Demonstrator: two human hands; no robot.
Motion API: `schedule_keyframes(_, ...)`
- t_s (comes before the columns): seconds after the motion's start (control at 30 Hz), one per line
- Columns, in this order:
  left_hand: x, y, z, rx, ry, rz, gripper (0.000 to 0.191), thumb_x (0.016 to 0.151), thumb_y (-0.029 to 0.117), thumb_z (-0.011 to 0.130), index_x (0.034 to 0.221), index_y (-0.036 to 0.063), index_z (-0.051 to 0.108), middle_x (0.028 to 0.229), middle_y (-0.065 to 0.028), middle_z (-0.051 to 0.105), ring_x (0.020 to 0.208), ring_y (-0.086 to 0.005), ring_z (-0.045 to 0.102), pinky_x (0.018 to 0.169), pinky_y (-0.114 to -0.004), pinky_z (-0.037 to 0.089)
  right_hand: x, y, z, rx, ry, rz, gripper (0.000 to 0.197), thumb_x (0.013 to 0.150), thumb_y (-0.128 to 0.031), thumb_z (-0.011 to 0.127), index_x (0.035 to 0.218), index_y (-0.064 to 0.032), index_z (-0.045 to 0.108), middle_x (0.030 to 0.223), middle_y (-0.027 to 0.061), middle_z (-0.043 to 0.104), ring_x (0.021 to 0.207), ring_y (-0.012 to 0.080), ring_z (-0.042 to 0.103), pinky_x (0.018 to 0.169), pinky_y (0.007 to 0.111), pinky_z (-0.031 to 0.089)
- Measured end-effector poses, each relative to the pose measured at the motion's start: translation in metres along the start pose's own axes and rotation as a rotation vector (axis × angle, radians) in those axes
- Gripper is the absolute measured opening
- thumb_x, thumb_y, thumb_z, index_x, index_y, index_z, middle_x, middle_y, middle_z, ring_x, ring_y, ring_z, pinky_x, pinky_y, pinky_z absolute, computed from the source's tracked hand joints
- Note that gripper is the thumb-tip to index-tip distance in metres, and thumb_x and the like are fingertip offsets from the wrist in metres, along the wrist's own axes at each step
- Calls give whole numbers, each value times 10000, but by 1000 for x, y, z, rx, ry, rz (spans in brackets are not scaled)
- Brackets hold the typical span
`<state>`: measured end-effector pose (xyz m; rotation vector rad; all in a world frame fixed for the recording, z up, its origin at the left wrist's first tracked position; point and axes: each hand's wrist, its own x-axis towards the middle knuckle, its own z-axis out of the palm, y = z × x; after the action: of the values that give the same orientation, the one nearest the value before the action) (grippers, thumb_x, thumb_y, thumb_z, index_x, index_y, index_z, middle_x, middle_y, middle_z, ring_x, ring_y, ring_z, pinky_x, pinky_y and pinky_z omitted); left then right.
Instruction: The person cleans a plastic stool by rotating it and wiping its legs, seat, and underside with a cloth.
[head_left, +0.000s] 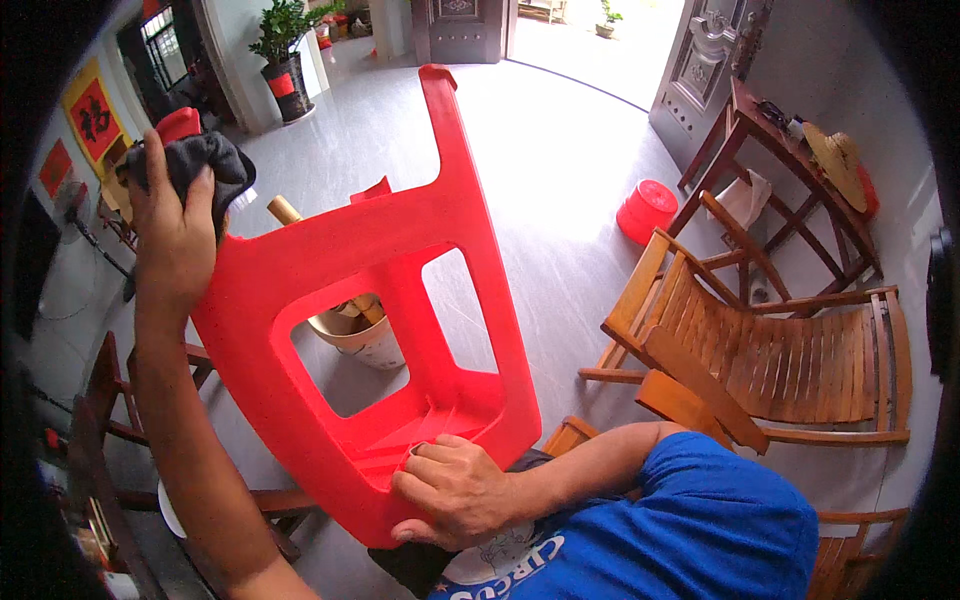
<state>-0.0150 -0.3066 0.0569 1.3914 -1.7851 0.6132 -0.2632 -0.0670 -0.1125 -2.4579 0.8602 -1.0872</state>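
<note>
A red plastic stool (360, 247) lies tipped on its side before me, its legs pointing away and its openings facing up. My left hand (171, 217) holds a dark cloth (206, 161) around the end of the stool's far left leg, where a bit of red shows above the cloth. My right hand (457, 487) grips the stool's near edge by the seat, fingers curled over into the opening. Through that opening a pale bucket (367, 346) with wooden or bamboo pieces in it is visible on the floor.
A slatted wooden folding chair (795, 360) stands at the right, beside a dark wooden table (802, 165) bearing a straw hat (836, 161). An upturned red bucket (649, 210) is on the tiled floor. A potted plant (286, 90) stands at the back left; dark wooden furniture (112, 405) is at the left.
</note>
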Motion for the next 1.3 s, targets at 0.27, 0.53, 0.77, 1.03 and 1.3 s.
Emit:
schedule_keyframes(0.27, -22, 10, 3, -143, -122, 72, 669, 1101, 293, 470, 1673, 85, 192, 1641, -344, 244, 1505, -512, 310, 1249, -537, 279, 10, 5, 0, 36, 32, 27, 514, 945, -517, 677, 999, -8, 623, 839, 148, 596, 768, 315, 618, 694, 429, 472)
schedule_keyframes(0.53, -141, 87, -38, -303, -398, -29, 776, 961, 97, 584, 1664, 82, 255, 1651, -387, 151, 1549, -560, 159, 1261, -570, 199, 35, 33, -3, 92, 142, 60, 450, 1014, -424, 569, 1048, 20, 631, 887, 213, 625, 783, 376, 619, 708, 486, 460)
schedule_keyframes(0.77, -241, 122, -84, -290, -536, -249, 822, 992, 354, 583, 1658, 30, 224, 1644, -363, 216, 1532, -545, 239, 1238, -576, 237, 44, 40, -19, 173, 197, 158, 344, 1018, -337, 584, 939, -6, 636, 846, 215, 652, 801, 416, 644, 743, 506, 477)
schedule_keyframes(1.03, -325, 88, -47, -722, -148, -348, 876, 999, 592, 515, 1590, -28, 330, 1562, -298, 377, 1427, -451, 423, 1170, -532, 363, 43, 42, -37, 297, 163, 175, 309, 1012, -264, 587, 889, 1, 690, 761, 219, 659, 726, 429, 658, 661, 511, 492)
schedule_keyframes(1.3, -338, 25, -33, -784, -141, -149, 696, 1002, 582, 522, 1352, -19, 542, 1320, -223, 627, 1188, -392, 626, 981, -470, 499, 33, 59, -58, 415, 176, 6, 577, 1088, -387, 309, 951, 42, 668, 775, 192, 667, 654, 358, 671, 623, 426, 522)
